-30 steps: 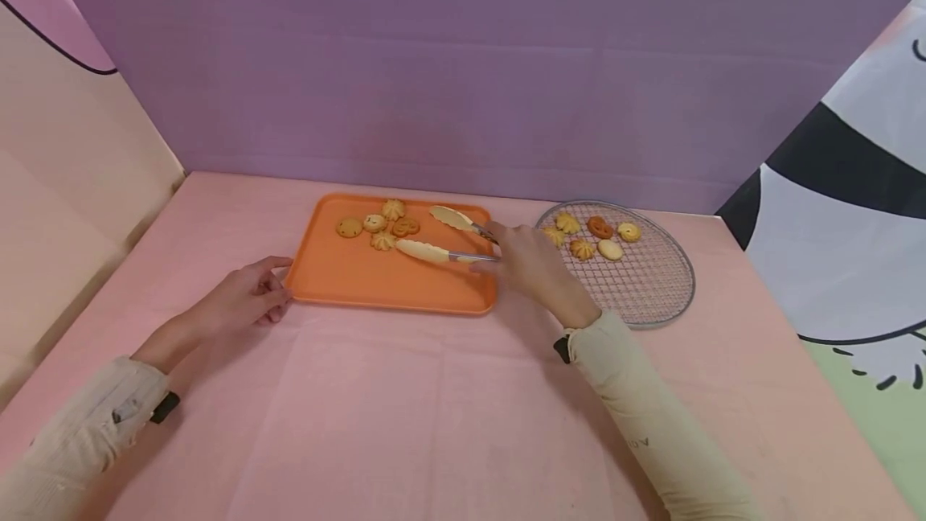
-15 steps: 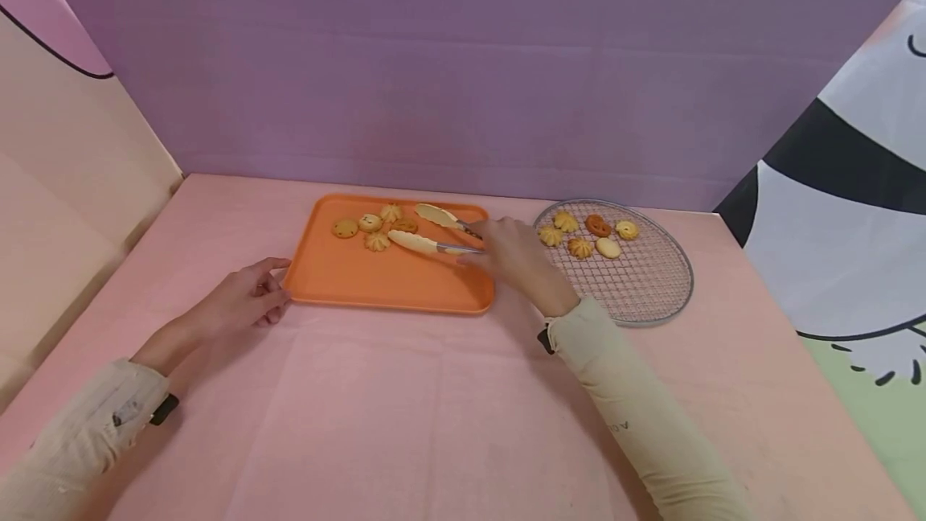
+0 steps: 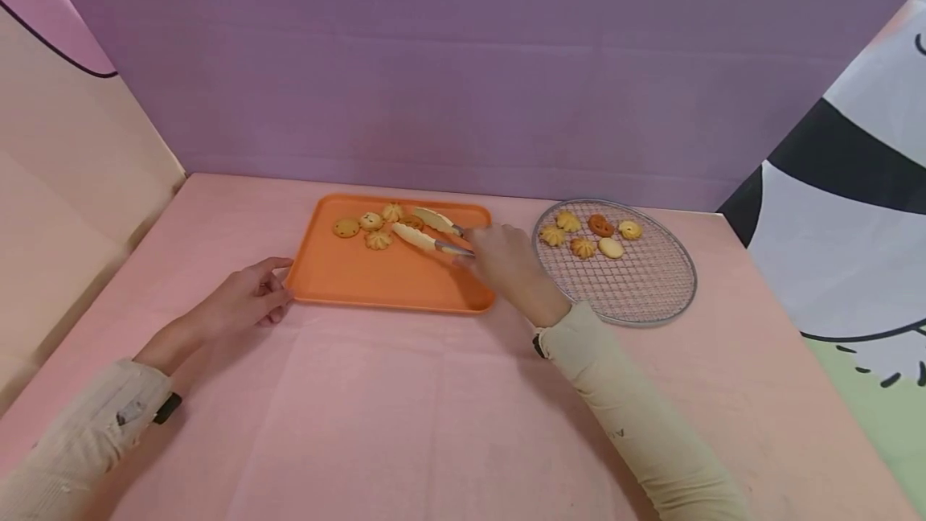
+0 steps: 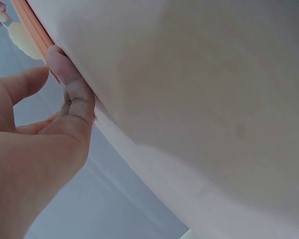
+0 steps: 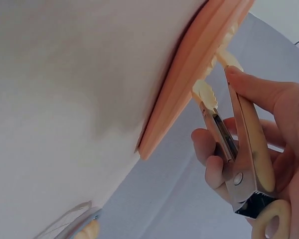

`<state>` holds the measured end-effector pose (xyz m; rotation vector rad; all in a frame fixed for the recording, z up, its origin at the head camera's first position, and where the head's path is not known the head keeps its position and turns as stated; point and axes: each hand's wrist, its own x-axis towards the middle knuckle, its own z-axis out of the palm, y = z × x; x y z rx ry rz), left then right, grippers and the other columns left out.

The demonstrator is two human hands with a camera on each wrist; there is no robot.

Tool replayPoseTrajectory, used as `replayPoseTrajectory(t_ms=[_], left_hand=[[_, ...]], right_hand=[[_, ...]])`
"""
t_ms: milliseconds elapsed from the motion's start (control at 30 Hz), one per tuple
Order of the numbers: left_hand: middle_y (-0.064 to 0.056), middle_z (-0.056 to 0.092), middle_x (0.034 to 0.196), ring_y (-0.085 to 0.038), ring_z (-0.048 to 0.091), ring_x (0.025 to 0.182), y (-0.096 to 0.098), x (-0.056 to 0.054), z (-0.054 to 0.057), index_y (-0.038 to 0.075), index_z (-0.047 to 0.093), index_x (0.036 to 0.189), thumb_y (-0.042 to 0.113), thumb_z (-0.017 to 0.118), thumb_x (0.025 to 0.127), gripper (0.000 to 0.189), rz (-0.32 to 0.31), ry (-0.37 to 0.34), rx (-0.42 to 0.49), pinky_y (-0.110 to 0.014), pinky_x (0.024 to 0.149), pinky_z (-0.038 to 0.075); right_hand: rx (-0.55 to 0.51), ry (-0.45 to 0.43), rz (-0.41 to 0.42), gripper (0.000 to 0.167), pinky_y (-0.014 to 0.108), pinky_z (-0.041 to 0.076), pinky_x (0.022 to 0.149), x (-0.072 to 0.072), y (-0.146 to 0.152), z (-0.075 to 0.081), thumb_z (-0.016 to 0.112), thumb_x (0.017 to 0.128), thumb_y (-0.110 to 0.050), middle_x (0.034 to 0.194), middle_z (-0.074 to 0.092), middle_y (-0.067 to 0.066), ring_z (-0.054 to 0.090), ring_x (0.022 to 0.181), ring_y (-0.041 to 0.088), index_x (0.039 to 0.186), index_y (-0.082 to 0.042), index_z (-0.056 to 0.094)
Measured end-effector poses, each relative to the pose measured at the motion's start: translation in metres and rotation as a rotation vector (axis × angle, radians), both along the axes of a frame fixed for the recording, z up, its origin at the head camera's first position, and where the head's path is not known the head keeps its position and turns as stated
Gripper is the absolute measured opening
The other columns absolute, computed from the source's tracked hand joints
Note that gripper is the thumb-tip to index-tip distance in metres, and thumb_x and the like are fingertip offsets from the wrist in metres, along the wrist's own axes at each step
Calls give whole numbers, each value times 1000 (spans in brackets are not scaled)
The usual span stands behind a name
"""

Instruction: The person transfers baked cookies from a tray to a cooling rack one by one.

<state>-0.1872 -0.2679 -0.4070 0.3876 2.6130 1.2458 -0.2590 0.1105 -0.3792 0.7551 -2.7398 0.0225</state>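
My right hand [image 3: 506, 260] grips metal tongs [image 5: 246, 144] with cream scalloped tips, over the right half of an orange tray [image 3: 376, 284]. The tongs' tips stand apart, on either side of a pretzel-shaped cookie [image 3: 413, 222] that they partly cover. Just left of it lie a flower-shaped cookie [image 3: 378, 240], another flower-shaped cookie [image 3: 393, 212], a small speckled cookie [image 3: 372, 221] and a round flat cookie [image 3: 346, 228]. At the tray's front left corner, my left hand [image 3: 242, 296] pinches the rim; in the left wrist view thumb and finger meet at the tray's edge [image 4: 35, 32].
Right of the tray a round wire rack [image 3: 637, 288] lies on the pink tablecloth [image 3: 405, 416], bearing several cookies toward its back left, among them a brown pretzel cookie [image 3: 600, 225]. A purple backdrop [image 3: 463, 87] rises behind the table.
My right hand has carried the tongs left across the tray to the pretzel-shaped cookie, and their tips have drawn closer together. The left hand stays at the tray's corner.
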Motion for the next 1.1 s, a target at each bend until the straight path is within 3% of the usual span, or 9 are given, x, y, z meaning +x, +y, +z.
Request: replayPoseTrajectory(t_ms=[233,533,1100], left_hand=[[-12,60,85,-18,60,70,2,1,0,-11,32,146,3,56,100,54,-7,22,-1,-26,59,55],[-12,62,88,-16,59,71,2,1,2,-11,29,148,3,57,100,57,-8,7,-12,-25,59,54],[-11,61,87,-16,59,70,1,1,2,-11,31,147,3,56,100,56,-9,2,-11,-26,59,55]], right_hand=[[19,36,-2,33,39,49,45,3,2,-2,75,89,-42,61,60,5,61,53,25,86,-9,69],[35,7,27,45,32,44,42,5,12,1,74,87,-47,61,60,5,55,52,19,111,-8,74],[76,60,58,36,27,31,36,12,17,2,73,90,-42,55,50,-1,46,44,14,110,-12,74]])
